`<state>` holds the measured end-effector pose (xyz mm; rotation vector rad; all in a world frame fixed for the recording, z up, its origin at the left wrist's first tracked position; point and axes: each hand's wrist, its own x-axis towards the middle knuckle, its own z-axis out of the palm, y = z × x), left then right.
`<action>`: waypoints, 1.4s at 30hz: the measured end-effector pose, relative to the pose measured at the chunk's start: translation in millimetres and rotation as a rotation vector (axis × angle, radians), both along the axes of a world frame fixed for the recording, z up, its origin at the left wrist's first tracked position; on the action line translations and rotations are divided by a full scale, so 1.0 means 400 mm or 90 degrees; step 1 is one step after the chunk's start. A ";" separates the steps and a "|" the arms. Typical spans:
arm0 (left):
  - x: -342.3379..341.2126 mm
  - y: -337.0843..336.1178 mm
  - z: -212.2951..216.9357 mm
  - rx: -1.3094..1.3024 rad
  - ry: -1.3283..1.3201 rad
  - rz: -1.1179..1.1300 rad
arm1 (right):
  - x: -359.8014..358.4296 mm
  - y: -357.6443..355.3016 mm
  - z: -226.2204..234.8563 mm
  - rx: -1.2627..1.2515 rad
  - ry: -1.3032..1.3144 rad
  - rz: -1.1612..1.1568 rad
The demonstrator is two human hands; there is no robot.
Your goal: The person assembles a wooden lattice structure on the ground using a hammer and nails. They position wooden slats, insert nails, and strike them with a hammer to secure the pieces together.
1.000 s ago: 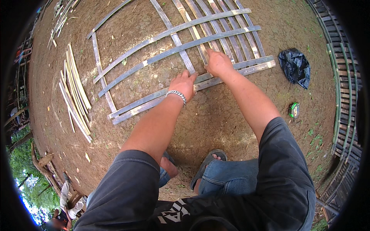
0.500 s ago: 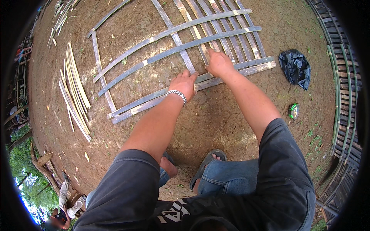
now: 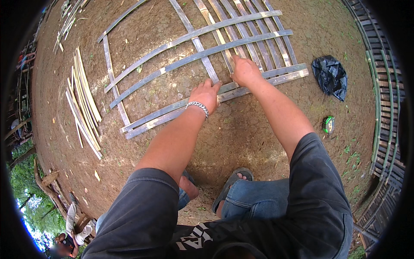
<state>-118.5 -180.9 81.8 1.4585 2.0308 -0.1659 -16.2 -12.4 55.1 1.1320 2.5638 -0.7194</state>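
A lattice of flat bamboo slats lies on the bare soil, with long slats (image 3: 181, 61) crossed by shorter slats (image 3: 202, 54). My left hand (image 3: 204, 94), with a chain bracelet on its wrist, closes over the near pair of long slats where a cross slat (image 3: 210, 71) ends. Just to its right, my right hand (image 3: 246, 73) bends its fingers round the end of the neighbouring cross slat (image 3: 227, 56); its index finger lies along the slat. The undersides of both hands' grips are hidden.
Loose thin bamboo strips (image 3: 82, 101) lie to the left, with more strips (image 3: 69, 23) farther off. A black plastic bag (image 3: 330, 77) and a green tape measure (image 3: 328, 124) rest on the right. Beyond them runs a bamboo fence (image 3: 381, 95). Another person (image 3: 71, 241) sits at lower left.
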 end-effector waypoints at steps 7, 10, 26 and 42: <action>0.002 -0.006 -0.007 0.032 0.006 -0.001 | 0.001 0.003 0.004 -0.018 0.000 -0.009; 0.002 -0.013 -0.007 0.047 -0.009 0.010 | 0.010 0.005 0.015 -0.020 0.010 -0.012; 0.098 -0.054 -0.031 0.058 0.050 -0.145 | 0.212 0.091 -0.128 0.281 0.153 -0.149; 0.058 -0.046 -0.090 0.237 -0.036 -0.059 | 0.227 0.080 -0.123 0.262 0.106 -0.102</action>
